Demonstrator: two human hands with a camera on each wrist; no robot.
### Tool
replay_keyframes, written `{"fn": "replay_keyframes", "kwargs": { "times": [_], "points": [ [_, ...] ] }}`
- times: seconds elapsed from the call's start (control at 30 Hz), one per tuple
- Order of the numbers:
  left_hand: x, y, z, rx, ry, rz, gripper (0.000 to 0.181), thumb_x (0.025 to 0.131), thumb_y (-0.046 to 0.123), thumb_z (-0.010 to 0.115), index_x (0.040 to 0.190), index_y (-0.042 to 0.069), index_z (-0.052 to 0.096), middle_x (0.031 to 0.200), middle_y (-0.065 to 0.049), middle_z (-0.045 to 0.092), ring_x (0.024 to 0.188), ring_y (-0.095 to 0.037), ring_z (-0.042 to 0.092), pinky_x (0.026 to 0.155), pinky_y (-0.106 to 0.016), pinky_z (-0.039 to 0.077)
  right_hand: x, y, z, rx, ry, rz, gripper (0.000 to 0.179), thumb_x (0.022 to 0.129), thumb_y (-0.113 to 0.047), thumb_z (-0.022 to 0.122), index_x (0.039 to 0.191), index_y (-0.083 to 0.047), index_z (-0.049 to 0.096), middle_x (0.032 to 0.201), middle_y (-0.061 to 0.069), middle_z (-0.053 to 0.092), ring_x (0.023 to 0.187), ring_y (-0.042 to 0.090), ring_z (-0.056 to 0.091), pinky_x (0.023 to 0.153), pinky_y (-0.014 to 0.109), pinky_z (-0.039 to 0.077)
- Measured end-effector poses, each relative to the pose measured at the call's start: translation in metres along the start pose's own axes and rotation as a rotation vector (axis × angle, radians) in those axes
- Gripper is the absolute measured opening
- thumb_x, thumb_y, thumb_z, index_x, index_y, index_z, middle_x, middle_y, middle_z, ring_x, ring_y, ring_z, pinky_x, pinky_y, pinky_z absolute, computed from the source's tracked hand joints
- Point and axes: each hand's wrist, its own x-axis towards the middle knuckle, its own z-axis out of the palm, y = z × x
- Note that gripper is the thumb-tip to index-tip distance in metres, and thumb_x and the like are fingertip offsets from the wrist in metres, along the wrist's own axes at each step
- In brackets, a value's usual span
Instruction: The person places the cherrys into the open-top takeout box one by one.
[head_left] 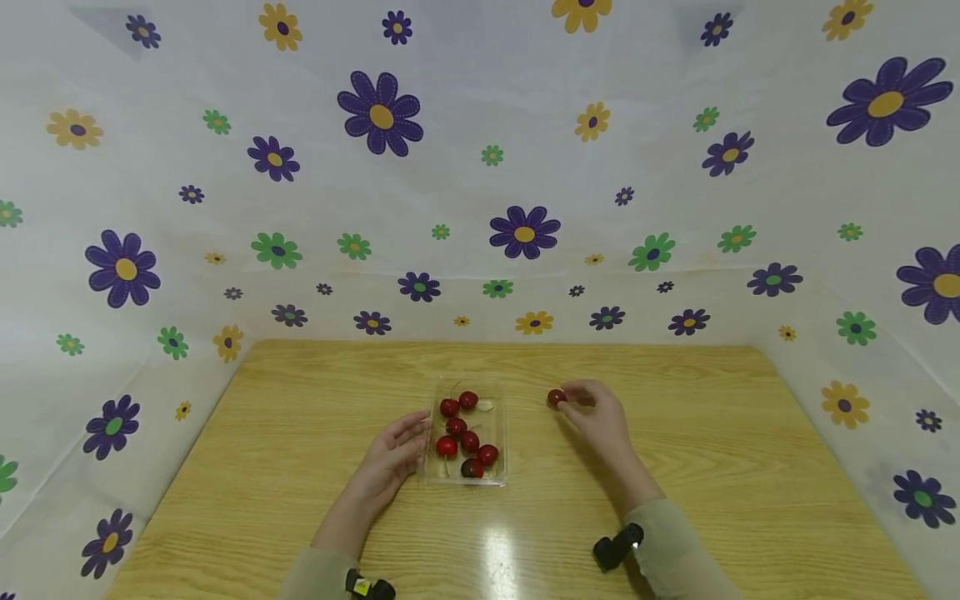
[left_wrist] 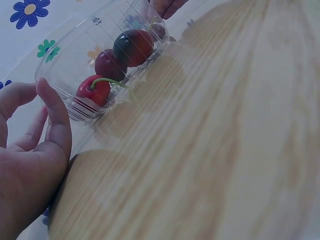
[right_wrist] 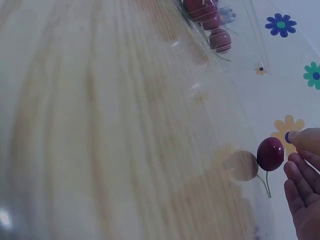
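Observation:
A clear plastic box (head_left: 503, 433) on the wooden table holds several dark red cherries (head_left: 469, 442), some with green stems. My left hand (head_left: 390, 458) rests beside the box's left side, fingers loosely bent. In the left wrist view, a fingertip of the left hand (left_wrist: 37, 145) meets the box's rim (left_wrist: 52, 82). To the right of the box, a single cherry (head_left: 557, 398) lies on the table. Thumb and fingers of my right hand (head_left: 602, 421) are spread around its right side. In the right wrist view, this cherry (right_wrist: 270, 154) has its stem downward, and the fingertips appear just apart from it.
The wooden table (head_left: 322, 383) meets a white flowered cloth (head_left: 450, 192) at the back and both sides. A pale object (head_left: 485, 406) lies inside the box near the upper cherries. Dark wrist cameras sit on both sleeves (head_left: 675, 542).

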Motion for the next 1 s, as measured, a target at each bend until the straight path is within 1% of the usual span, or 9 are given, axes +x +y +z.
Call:
{"fn": "replay_keyframes", "kwargs": {
  "times": [0.07,0.27,0.37,0.57,0.83,1.0],
  "points": [
    [-0.0002,-0.0001,0.0001,-0.004,0.001,0.000,0.056,0.107,0.000,0.055,0.160,-0.004,0.036,0.130,0.006,0.062,0.113,-0.005,0.062,0.082,-0.019,0.052,0.0001,0.0004,-0.0003,-0.006,-0.004,0.011,0.029,0.093,-0.002,0.079,0.122,0.003,0.073,0.121,0.021,0.073,0.110,0.034,0.071,0.097,0.032,0.057],
    [-0.0008,-0.0002,-0.0002,0.002,-0.003,0.000,0.057,0.107,0.001,0.056,0.160,-0.004,0.036,0.131,0.006,0.062,0.114,-0.005,0.062,0.083,-0.019,0.052,0.0008,0.0004,-0.0007,-0.029,-0.013,0.024,0.029,0.094,-0.002,0.078,0.122,0.004,0.072,0.121,0.023,0.073,0.111,0.037,0.070,0.101,0.047,0.057],
    [-0.0005,-0.0004,-0.0006,0.008,-0.008,0.002,0.057,0.107,0.001,0.055,0.160,-0.004,0.035,0.132,0.006,0.061,0.115,-0.005,0.062,0.083,-0.019,0.052,0.0015,0.0007,-0.0008,-0.024,-0.015,0.029,0.029,0.094,-0.001,0.078,0.122,0.005,0.072,0.121,0.025,0.073,0.111,0.039,0.070,0.103,0.051,0.056],
    [0.0002,-0.0008,-0.0015,0.013,-0.019,0.005,0.057,0.108,0.001,0.055,0.160,-0.004,0.035,0.133,0.005,0.060,0.115,-0.005,0.062,0.082,-0.019,0.052,0.0034,0.0029,-0.0001,-0.028,-0.023,0.046,0.030,0.094,-0.001,0.078,0.123,0.005,0.072,0.123,0.024,0.072,0.113,0.039,0.069,0.105,0.052,0.053],
    [0.0008,-0.0013,-0.0023,0.015,-0.023,0.011,0.056,0.108,0.001,0.054,0.160,-0.005,0.035,0.132,0.006,0.061,0.113,-0.004,0.062,0.081,-0.019,0.052,0.0060,0.0058,0.0027,-0.004,-0.053,0.071,0.034,0.095,-0.003,0.078,0.127,0.005,0.070,0.120,0.025,0.071,0.113,0.039,0.067,0.107,0.053,0.054],
    [0.0010,-0.0014,-0.0019,0.009,-0.019,0.009,0.056,0.108,0.001,0.054,0.160,-0.005,0.034,0.131,0.007,0.061,0.112,-0.004,0.062,0.081,-0.019,0.052,0.0078,0.0069,0.0046,0.002,-0.063,0.086,0.036,0.094,-0.005,0.079,0.128,0.004,0.069,0.120,0.023,0.070,0.113,0.036,0.066,0.107,0.052,0.054]
  ]
}}
